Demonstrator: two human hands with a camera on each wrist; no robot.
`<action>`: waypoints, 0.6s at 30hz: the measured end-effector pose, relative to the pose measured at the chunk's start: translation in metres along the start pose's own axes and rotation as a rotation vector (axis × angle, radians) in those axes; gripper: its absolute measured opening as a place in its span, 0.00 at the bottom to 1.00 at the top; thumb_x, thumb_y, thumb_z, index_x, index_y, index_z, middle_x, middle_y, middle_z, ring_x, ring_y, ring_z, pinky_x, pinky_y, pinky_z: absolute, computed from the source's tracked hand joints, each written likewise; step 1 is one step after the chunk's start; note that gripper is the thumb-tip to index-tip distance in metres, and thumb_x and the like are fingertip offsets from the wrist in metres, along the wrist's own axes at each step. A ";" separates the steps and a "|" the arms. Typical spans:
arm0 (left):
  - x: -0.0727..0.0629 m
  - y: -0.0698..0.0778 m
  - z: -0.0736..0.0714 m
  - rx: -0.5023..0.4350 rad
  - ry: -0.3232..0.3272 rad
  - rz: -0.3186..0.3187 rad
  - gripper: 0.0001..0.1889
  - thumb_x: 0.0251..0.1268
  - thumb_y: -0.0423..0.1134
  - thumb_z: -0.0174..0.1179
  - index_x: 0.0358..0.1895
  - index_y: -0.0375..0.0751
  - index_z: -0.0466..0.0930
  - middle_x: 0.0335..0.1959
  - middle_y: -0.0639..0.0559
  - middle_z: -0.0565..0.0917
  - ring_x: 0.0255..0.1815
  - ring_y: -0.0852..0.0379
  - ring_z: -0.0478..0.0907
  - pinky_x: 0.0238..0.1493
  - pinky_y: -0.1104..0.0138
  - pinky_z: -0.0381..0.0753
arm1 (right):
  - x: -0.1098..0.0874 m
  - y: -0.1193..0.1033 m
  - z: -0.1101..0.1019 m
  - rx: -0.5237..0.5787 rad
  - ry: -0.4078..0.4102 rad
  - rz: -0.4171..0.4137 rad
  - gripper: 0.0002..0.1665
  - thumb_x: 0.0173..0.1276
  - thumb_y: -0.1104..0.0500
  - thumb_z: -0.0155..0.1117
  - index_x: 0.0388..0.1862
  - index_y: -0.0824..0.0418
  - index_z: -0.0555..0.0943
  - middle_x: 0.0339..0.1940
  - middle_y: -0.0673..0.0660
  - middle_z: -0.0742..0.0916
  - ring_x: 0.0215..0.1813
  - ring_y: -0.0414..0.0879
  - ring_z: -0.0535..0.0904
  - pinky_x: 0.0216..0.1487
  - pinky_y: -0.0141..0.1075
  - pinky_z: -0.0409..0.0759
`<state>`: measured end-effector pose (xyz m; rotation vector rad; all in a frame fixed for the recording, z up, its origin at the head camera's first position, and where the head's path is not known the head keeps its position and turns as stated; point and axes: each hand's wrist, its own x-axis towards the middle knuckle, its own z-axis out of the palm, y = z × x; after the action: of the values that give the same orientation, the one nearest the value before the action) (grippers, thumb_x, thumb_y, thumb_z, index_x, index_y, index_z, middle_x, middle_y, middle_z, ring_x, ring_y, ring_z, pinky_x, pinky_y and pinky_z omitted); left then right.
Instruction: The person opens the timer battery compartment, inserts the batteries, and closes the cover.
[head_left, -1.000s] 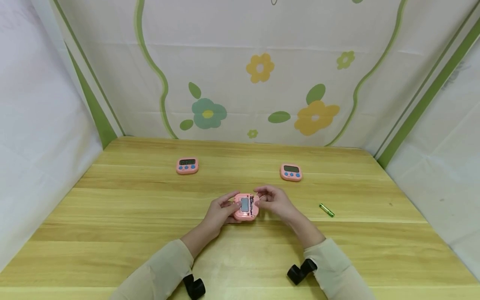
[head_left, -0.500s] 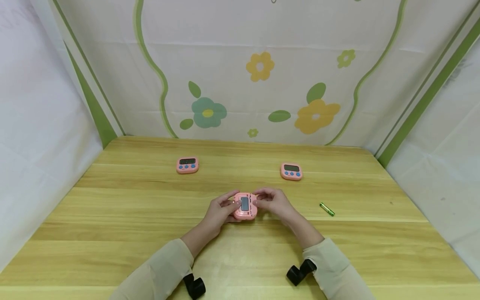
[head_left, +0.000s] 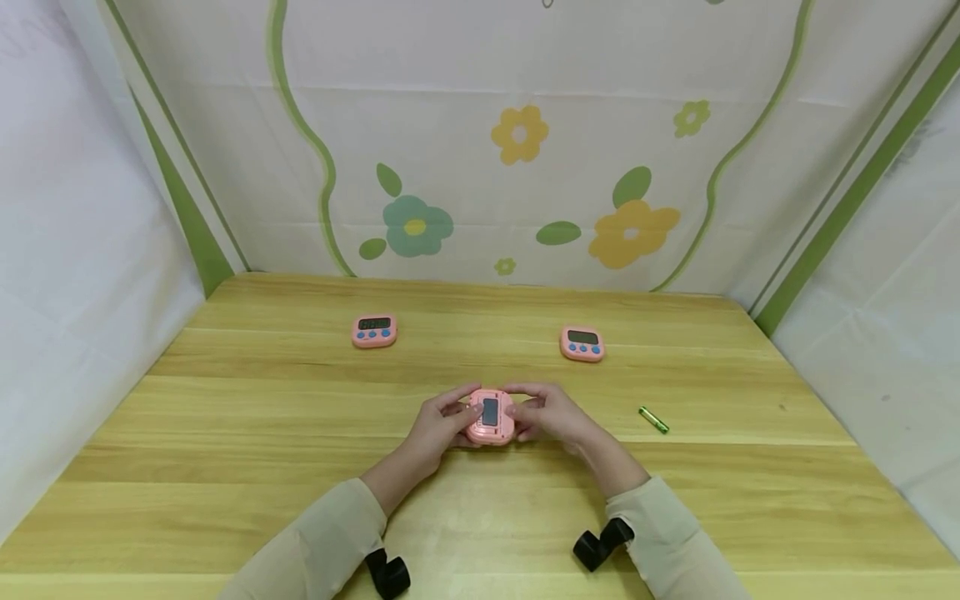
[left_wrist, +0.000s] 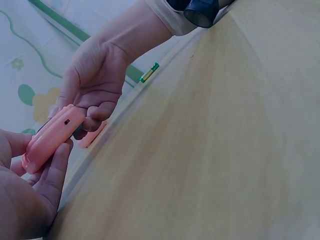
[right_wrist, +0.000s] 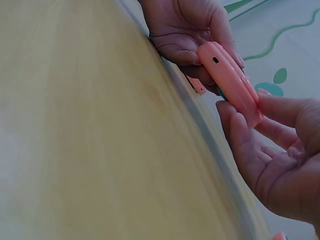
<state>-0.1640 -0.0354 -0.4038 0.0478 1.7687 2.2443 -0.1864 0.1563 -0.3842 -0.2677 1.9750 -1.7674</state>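
Between both hands is a pink digital timer (head_left: 497, 432), its back with a grey rectangle turned up toward the head camera. My left hand (head_left: 438, 427) grips its left side, thumb on the back and fingers beneath. The right hand (head_left: 553, 414) pinches the opposite side, its thumb on the back by the battery cover and a finger along the far edge. In the left wrist view the timer (left_wrist: 52, 140) appears edge-on, tilted, with a small dark slot in its rim. The right wrist view shows the timer (right_wrist: 230, 82) held above the table by the fingers of both hands.
Two more pink timers with blue buttons lie farther back, one timer (head_left: 374, 332) at left and another timer (head_left: 582, 344) at right. A green battery (head_left: 654, 420) lies right of the hands on the wooden table (head_left: 225, 450). A flowered white curtain (head_left: 465, 142) stands behind.
The dark battery slot on the timer's back, exposed a second ago, is now covered. My right hand has shifted slightly, its fingers reaching farther along and under the timer's edge.
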 end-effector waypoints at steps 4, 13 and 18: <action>-0.001 0.001 0.001 0.001 -0.004 0.009 0.23 0.57 0.30 0.55 0.57 0.31 0.65 0.28 0.43 0.74 0.19 0.57 0.74 0.22 0.64 0.79 | 0.000 0.003 0.000 0.027 -0.037 -0.007 0.25 0.61 0.64 0.56 0.57 0.68 0.66 0.25 0.59 0.81 0.26 0.45 0.77 0.26 0.33 0.78; -0.001 0.001 0.001 0.008 0.019 -0.014 0.22 0.56 0.29 0.54 0.56 0.32 0.67 0.28 0.43 0.74 0.18 0.58 0.74 0.21 0.65 0.79 | 0.000 0.006 0.007 0.053 -0.003 -0.018 0.23 0.61 0.64 0.55 0.55 0.67 0.67 0.24 0.58 0.79 0.24 0.44 0.75 0.24 0.31 0.77; 0.000 0.002 0.000 -0.005 0.037 -0.022 0.22 0.58 0.30 0.53 0.58 0.35 0.65 0.32 0.42 0.74 0.22 0.56 0.75 0.26 0.64 0.80 | 0.000 0.002 0.010 0.012 0.069 -0.052 0.23 0.60 0.62 0.57 0.55 0.66 0.68 0.23 0.56 0.77 0.24 0.43 0.74 0.25 0.31 0.76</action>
<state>-0.1642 -0.0358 -0.4015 -0.0141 1.7737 2.2485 -0.1816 0.1475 -0.3868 -0.2590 2.0216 -1.8438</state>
